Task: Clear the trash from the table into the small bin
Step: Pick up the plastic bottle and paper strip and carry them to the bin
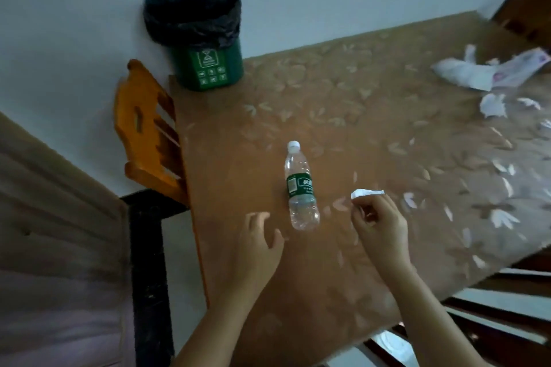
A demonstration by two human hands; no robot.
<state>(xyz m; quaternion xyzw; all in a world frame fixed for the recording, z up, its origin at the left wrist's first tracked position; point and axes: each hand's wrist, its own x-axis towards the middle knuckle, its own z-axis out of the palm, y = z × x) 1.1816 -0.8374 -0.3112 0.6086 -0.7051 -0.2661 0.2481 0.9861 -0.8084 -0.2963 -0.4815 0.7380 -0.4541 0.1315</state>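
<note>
A small green bin [208, 68] with a black bag liner stands at the table's far left corner against the wall. A clear plastic bottle [300, 188] with a green label and white cap stands near the table's front. My left hand [259, 244] hovers open just left of the bottle's base, fingers spread. My right hand [378, 223] is to the bottle's right, pinching a small white scrap of paper [365, 192] at its fingertips. Crumpled white tissues and a wrapper [465, 73] lie at the far right, with smaller scraps [493, 104] beside them.
The table [343, 116] wears a brown leaf-patterned cloth. An orange wooden chair [146, 131] is pushed against its left edge. A padded brown surface [53, 247] fills the lower left. Dark wooden furniture [507, 307] sits under the right front edge.
</note>
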